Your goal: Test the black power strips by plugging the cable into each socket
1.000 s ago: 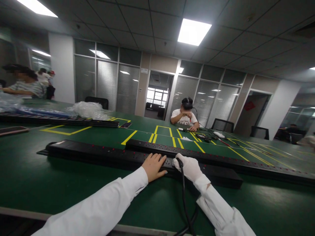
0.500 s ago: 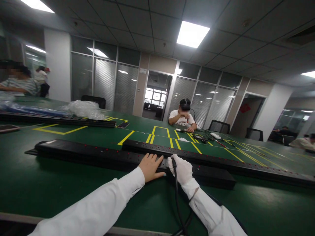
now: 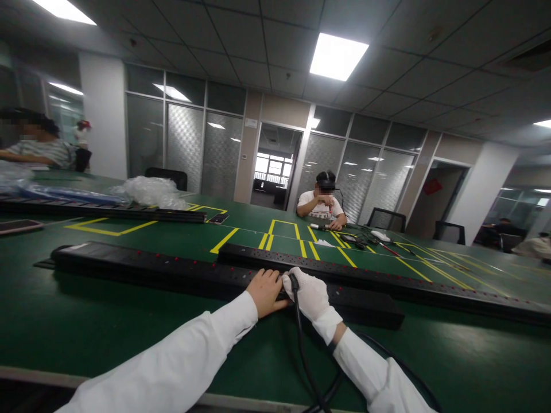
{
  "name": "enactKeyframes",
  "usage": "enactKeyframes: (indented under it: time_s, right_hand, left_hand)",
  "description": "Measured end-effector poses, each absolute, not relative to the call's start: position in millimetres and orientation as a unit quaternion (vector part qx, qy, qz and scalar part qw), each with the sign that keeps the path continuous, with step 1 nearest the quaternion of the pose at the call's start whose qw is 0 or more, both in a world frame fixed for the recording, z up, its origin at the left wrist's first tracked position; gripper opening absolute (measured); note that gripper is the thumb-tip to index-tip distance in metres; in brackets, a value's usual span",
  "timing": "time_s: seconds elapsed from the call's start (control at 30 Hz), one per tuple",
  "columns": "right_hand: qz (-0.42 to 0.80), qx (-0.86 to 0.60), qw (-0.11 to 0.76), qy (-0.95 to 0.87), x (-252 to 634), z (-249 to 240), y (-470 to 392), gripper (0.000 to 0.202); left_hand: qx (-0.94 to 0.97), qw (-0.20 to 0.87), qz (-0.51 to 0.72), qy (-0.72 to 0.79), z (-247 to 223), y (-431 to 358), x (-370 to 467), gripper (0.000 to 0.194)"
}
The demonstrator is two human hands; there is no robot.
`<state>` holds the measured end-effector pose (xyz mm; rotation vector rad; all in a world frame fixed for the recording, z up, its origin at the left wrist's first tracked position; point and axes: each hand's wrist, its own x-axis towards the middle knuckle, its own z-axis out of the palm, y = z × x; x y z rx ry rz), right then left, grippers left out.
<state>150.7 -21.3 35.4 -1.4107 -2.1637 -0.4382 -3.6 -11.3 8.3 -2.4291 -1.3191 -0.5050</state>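
A long black power strip (image 3: 181, 274) with small red marks along its top lies across the near part of the table. Bent over its middle, my bare left hand (image 3: 266, 292) grips it from the near side. My right hand (image 3: 307, 292), in a white glove, is closed round the black plug (image 3: 294, 281) of a thick black cable (image 3: 300, 338). That plug is pressed against the strip's top beside my left fingertips; how far it sits in a socket is hidden. The cable hangs toward me and loops below my right wrist.
A second long black power strip (image 3: 379, 281) lies just behind. Further left are another dark strip (image 3: 172, 215), crumpled clear plastic (image 3: 148, 192) and phones (image 3: 19, 226). A person (image 3: 323, 203) sits across the green table (image 3: 129, 338), near tangled cables (image 3: 361, 241).
The near power strip has slid slightly left, with the plug and my right hand moving along. My left fingers have drawn closer together over the strip.
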Motion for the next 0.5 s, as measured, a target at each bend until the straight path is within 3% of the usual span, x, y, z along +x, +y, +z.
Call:
enactKeyframes:
  time_s: [0.5]
  right_hand:
    - [-0.164, -0.538, 0.234, -0.793, 151.4, 37.0, -22.6, 0.037]
  left_hand:
    - [-0.855, 0.159, -0.181, -0.459, 8.8, -12.6, -3.4, 0.063]
